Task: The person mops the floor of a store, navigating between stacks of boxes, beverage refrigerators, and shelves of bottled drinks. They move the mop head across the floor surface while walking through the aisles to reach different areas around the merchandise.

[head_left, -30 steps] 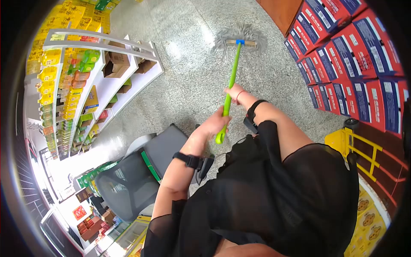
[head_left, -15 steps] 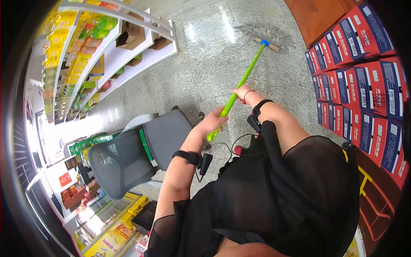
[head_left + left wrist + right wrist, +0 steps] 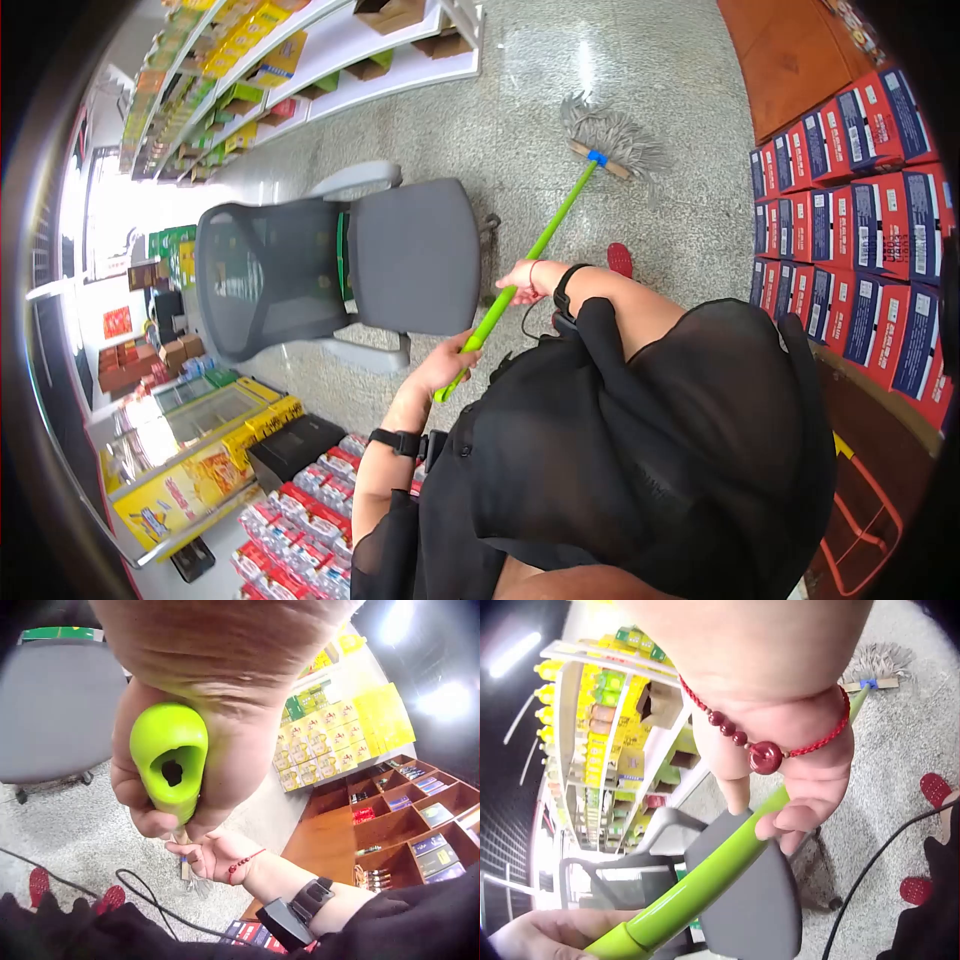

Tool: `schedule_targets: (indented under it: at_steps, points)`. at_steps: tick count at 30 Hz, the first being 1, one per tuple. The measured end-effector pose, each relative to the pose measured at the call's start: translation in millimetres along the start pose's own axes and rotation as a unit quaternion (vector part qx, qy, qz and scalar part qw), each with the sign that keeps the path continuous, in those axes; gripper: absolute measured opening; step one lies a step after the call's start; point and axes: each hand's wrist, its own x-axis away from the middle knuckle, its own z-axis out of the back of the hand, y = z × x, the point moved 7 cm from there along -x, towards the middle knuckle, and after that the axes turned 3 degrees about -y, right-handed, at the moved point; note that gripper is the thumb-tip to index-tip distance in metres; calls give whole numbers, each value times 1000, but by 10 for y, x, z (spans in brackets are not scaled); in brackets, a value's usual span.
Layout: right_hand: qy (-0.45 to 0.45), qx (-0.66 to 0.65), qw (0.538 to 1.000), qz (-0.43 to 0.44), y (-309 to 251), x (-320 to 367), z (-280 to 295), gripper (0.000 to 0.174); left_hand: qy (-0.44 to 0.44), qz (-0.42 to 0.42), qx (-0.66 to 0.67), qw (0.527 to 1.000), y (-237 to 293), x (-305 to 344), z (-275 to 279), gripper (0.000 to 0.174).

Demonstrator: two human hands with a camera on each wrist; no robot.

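Observation:
A mop with a green pole [image 3: 553,227] and a grey string head [image 3: 622,138] lies across the head view, its strings on the speckled floor. Near the pole's end, my left hand [image 3: 440,366] grips it; in the left wrist view the fingers of that hand [image 3: 191,750] wrap round the green end cap [image 3: 169,754]. Farther up the pole is my right hand [image 3: 527,282], holding it. The right wrist view shows the right hand [image 3: 780,761] with fingers curled about the pole [image 3: 712,877] and a red beaded bracelet at its wrist.
A grey office chair [image 3: 415,255] stands left of the pole. White shelves [image 3: 375,60] with goods are at upper left, stacked red and blue boxes [image 3: 880,235] at right. Bottled packs [image 3: 300,530] sit at lower left; a red shoe [image 3: 619,260] is near the right hand.
Both hands have moved lower and left in the head view, still gripping the pole. The mop head shifted right, then came nearer. The view has turned, and the chair appears closer.

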Motion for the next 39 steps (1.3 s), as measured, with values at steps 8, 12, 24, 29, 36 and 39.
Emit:
schedule_targets:
  at_steps: [8, 12, 24, 29, 36, 39]
  points:
    - [-149, 96, 981, -74, -52, -240, -829, 38, 50, 26, 84, 995, -562, 679, 69, 52]
    - [-100, 128, 986, -41, -192, -128, -626, 38, 59, 2, 84, 995, -376, 540, 84, 50]
    - [54, -7, 995, 83, -1021, 298, 1549, 29, 20, -49, 138, 989, 1606, -1146, 122, 21]
    - [113, -89, 979, 142, -1546, 580, 2656, 24, 16, -35, 123, 992, 2753, -1838, 191, 20]
    - [167, -60, 973, 147, -2197, 775, 3281, 26, 33, -49, 149, 987, 3375, -2404, 552, 25]
    - [179, -57, 971, 148, -2220, 797, 3184, 26, 37, -50, 166, 984, 3283, -2441, 612, 31]
